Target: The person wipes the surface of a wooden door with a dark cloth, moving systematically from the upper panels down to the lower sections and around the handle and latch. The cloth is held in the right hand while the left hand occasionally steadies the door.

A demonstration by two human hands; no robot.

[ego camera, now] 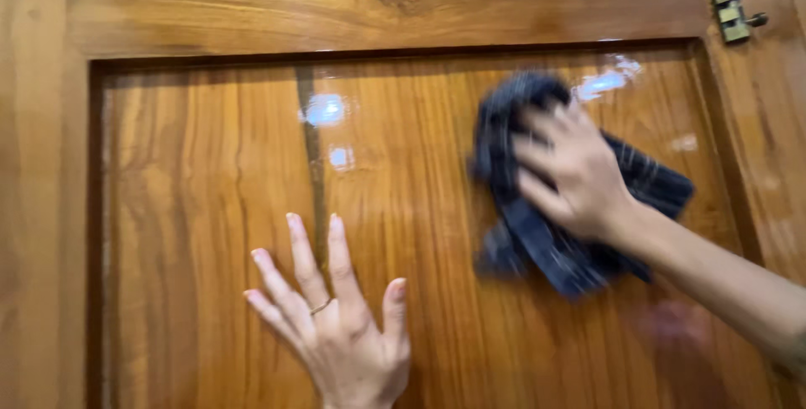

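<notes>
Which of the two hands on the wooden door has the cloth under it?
The right hand, at the panel's upper right, presses the dark blue cloth against the door. The left hand lies bare and flat, fingers spread, lower down.

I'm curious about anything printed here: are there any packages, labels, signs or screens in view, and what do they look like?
None in view: only a glossy wooden door, a brass latch, and a dark cloth under the right hand.

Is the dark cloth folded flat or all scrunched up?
Scrunched up: the dark blue striped cloth bunches in lumpy folds under the right hand on the wooden door panel.
</notes>
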